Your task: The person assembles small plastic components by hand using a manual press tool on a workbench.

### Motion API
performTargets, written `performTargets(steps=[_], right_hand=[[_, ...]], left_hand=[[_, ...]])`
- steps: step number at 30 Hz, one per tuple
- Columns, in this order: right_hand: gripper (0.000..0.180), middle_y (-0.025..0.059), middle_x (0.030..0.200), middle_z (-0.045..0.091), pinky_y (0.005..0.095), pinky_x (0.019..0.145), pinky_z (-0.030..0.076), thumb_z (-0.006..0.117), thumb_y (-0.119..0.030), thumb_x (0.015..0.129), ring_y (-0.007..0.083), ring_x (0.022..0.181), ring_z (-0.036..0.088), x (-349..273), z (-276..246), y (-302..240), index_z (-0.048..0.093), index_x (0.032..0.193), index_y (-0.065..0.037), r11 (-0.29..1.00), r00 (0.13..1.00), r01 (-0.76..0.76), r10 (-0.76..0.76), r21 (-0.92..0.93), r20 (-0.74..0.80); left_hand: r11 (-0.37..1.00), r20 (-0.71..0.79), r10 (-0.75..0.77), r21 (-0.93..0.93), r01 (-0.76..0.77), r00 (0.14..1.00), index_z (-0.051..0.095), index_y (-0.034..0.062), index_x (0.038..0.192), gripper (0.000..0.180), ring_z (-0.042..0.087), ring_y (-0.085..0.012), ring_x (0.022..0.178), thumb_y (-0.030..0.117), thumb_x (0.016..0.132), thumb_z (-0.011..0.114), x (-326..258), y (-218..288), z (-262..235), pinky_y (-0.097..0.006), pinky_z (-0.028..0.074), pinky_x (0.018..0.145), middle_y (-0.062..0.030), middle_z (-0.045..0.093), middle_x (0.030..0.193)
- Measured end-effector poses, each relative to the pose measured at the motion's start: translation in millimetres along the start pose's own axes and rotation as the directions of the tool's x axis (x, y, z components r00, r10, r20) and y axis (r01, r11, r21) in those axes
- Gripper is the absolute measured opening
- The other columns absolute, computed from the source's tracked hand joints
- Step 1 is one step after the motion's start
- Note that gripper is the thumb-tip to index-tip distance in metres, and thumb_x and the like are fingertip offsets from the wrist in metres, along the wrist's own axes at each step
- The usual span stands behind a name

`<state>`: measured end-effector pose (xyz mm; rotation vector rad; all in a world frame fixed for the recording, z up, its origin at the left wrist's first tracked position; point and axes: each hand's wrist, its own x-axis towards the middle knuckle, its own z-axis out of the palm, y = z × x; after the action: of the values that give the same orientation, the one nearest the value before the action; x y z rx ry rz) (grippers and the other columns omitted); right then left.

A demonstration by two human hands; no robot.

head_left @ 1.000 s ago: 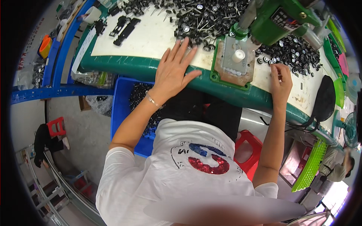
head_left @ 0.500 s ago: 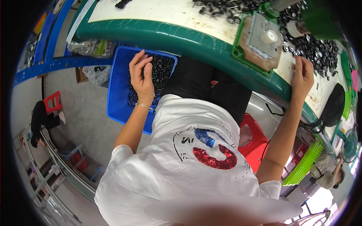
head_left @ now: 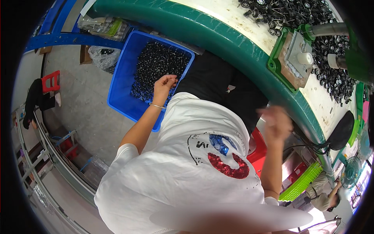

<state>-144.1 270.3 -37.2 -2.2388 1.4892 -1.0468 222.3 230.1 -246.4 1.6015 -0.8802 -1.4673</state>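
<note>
hand, left (head_left: 164, 90): a second ago spread at the table edge, now lowered to the near right side of the blue bin (head_left: 128, 106), fingers curled and drawn in; whether they close on a part, cannot tell; hand, right (head_left: 277, 123): moved off the tabletop to the gap between table and lap, blurred, apart or together cannot be told; meaning, as judged: the work has shifted from the press (head_left: 357, 64) to the bin; black parts (head_left: 157, 58): loose, many, inside the bin, beside the person's left thigh; table (head_left: 255, 37): white top, scuffed, thick green edging, bearing a heap of black wheeled pieces (head_left: 298, 13), small wheels (head_left: 331, 84) and a white cylinder (head_left: 305, 58) on the press bed; room: red stool (head_left: 259, 152), green basket (head_left: 302, 182) and fan (head_left: 351, 171) at right, clear plastic bag (head_left: 102, 57) at left
</note>
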Motion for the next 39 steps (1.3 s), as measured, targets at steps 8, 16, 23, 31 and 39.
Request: performTargets(steps=[8, 16, 23, 31, 39], right_hand=[[0.02, 0.0155, 0.102, 0.067, 0.0409, 0.1, 0.04, 0.058, -0.016, 0.085, 0.0335, 0.097, 0.063, -42, 163, 103, 0.069, 0.094, -0.002, 0.934, 0.926, -0.11, 0.221, -0.34, 0.307], [0.017, 0.0233, 0.082, 0.067, 0.0448, 0.088, 0.048, 0.056, -0.009, 0.079, 0.0363, 0.081, 0.066, -41, 179, 113, 0.07, 0.08, 0.0, 0.914, 0.601, -0.051, 0.349, -0.402, 0.719], [0.016, 0.0222, 0.083, 0.067, 0.0444, 0.085, 0.049, 0.057, -0.011, 0.076, 0.0353, 0.081, 0.067, -40, 178, 86, 0.069, 0.074, 0.0, 0.917, 0.613, -0.032, 0.332, -0.397, 0.717], [0.018, 0.0222, 0.087, 0.066, 0.0468, 0.083, 0.049, 0.062, -0.016, 0.076, 0.039, 0.088, 0.063, -49, 168, 79, 0.069, 0.084, -0.002, 0.898, 0.498, -0.32, 0.431, -0.303, 0.752], [0.019, 0.0184, 0.093, 0.068, 0.0387, 0.079, 0.051, 0.059, -0.019, 0.089, 0.0316, 0.089, 0.066, -27, 135, 57, 0.067, 0.091, -0.002, 0.837, 0.683, -0.534, 0.508, -0.115, 0.525]], left_hand=[[1.0, 0.076, -0.009, -0.01, 0.009, 0.997, 0.066, -0.0008, 0.104, 0.017, 0.063, -0.0103, 0.077, 0.008, 0.092, 0.059, 6, 5, 3, -0.023, 0.051, 0.071, -0.0079, 0.069, 0.09], [0.992, -0.008, -0.126, -0.004, 0.126, 0.992, 0.066, -0.0001, 0.103, 0.016, 0.062, -0.0098, 0.074, 0.007, 0.091, 0.059, -3, -37, -22, -0.022, 0.051, 0.069, -0.0066, 0.069, 0.09], [0.984, -0.044, -0.156, 0.079, 0.159, 0.987, 0.067, 0.0022, 0.101, 0.015, 0.062, -0.0076, 0.071, 0.009, 0.09, 0.059, 1, -64, -33, -0.02, 0.047, 0.06, -0.0046, 0.07, 0.089], [0.982, -0.017, -0.179, -0.064, 0.178, 0.984, 0.066, -0.0013, 0.099, 0.013, 0.065, -0.0119, 0.077, 0.004, 0.089, 0.059, 4, -70, -29, -0.024, 0.052, 0.067, -0.0068, 0.069, 0.088], [0.985, -0.04, -0.168, 0.042, 0.17, 0.985, 0.068, 0.0046, 0.102, 0.015, 0.063, -0.0087, 0.074, 0.012, 0.09, 0.061, 2, -52, -29, -0.021, 0.047, 0.062, -0.0045, 0.07, 0.088]])
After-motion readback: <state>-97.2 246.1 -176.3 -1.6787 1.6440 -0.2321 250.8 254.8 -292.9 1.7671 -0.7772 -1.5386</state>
